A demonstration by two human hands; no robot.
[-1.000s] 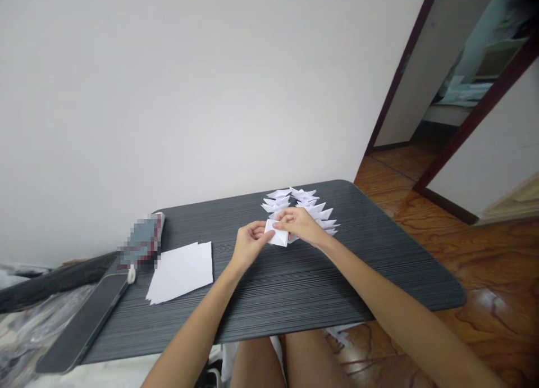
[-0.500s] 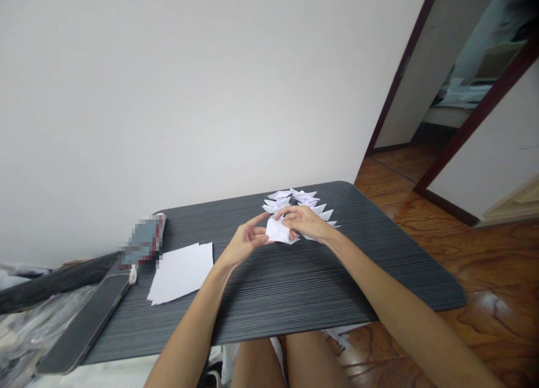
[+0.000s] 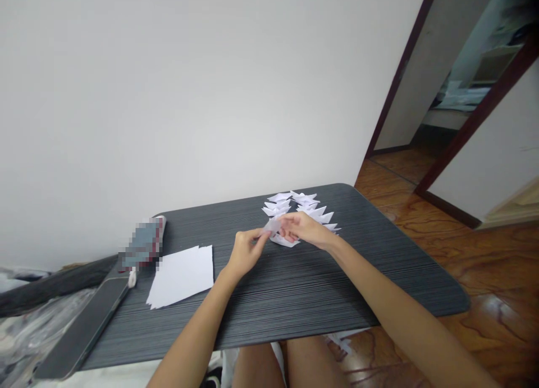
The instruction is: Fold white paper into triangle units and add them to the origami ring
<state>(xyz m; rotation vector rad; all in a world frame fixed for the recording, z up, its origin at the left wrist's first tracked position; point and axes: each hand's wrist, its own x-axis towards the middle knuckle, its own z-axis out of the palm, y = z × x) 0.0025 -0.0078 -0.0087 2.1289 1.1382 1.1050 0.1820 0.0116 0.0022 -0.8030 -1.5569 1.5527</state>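
Note:
A small folded piece of white paper (image 3: 272, 226) is held up above the dark table. My left hand (image 3: 247, 250) pinches its lower left side between thumb and fingers. On the other side, my right hand (image 3: 304, 229) grips its right edge with bent fingertips. Just behind and below my hands lie several folded paper boats (image 3: 318, 214) in two rows. One paper boat (image 3: 284, 241) sits right under the held paper, partly covered by my right hand.
A stack of white paper sheets (image 3: 183, 275) lies on the left of the dark table (image 3: 295, 298). Behind it a blurred-out device (image 3: 145, 245) leans near a white cable plug (image 3: 132, 278). A pale wall (image 3: 189, 96) rises behind the table; a doorway is at right.
The folded paper has turned from facing me flat to a tilted, narrower view. My left fingers have closed in from spread to a pinch, and my right hand has shifted slightly.

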